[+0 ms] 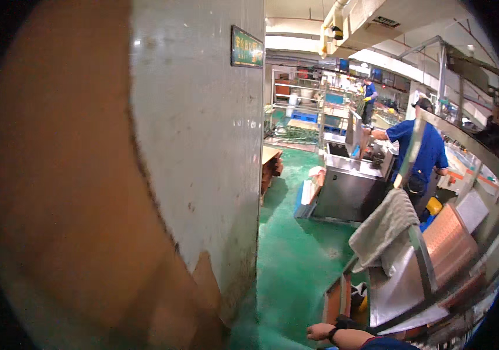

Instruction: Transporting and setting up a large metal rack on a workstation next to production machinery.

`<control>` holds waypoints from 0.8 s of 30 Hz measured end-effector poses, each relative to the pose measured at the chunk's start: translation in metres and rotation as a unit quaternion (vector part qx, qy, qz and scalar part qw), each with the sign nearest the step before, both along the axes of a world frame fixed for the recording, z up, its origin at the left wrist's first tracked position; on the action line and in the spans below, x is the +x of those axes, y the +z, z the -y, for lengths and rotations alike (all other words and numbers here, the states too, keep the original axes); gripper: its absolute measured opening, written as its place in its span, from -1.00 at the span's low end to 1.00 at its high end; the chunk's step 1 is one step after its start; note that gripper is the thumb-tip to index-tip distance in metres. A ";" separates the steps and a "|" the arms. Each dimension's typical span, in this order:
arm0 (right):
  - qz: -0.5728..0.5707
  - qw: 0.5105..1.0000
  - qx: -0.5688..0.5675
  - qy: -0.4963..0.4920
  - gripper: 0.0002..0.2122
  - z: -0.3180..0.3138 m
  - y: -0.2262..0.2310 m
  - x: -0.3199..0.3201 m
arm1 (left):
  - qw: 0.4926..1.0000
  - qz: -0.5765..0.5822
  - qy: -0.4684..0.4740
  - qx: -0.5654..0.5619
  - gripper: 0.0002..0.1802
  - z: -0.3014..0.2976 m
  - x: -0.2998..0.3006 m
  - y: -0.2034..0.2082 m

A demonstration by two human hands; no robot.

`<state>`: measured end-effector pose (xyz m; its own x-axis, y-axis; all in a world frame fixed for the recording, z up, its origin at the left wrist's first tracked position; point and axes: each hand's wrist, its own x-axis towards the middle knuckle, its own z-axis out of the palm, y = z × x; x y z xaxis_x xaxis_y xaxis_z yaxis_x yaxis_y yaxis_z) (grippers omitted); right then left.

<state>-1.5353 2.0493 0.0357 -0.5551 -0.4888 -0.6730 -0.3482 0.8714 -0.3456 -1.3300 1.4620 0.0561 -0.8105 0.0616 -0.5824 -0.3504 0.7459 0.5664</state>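
My right hand (320,332) reaches in from the lower edge, with a dark band (333,333) round its wrist and a dark blue sleeve behind. Its fingers look curled; anything inside them is too small or hidden to make out. Just beyond the hand are a dark object (349,322) and the lower part of a metal rack (398,291) with sheets on it. A large brown surface (68,175), blurred and very close, fills the left side; its kind cannot be told. My left hand is out of view.
A scuffed grey wall (202,128) with a green sign (247,46) stands left of the green floor (290,251). A grey towel (384,227) hangs on the rack. Farther off, a person in blue (427,146) works by a steel machine (348,189); another person (369,99) stands behind.
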 end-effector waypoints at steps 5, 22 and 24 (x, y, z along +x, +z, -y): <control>0.085 0.994 0.028 0.066 -0.51 -0.051 -0.050 -0.156 | 0.997 -0.064 -0.001 0.033 -0.37 -0.051 -0.203 0.052; -0.158 0.982 -0.092 0.049 -0.68 0.014 0.110 -0.750 | 0.990 0.129 0.048 -0.013 -0.37 -0.155 -0.529 -0.007; -0.144 0.987 -0.059 0.037 -0.68 -0.026 0.084 -0.789 | 0.992 0.123 0.033 -0.008 -0.38 -0.158 -0.604 -0.016</control>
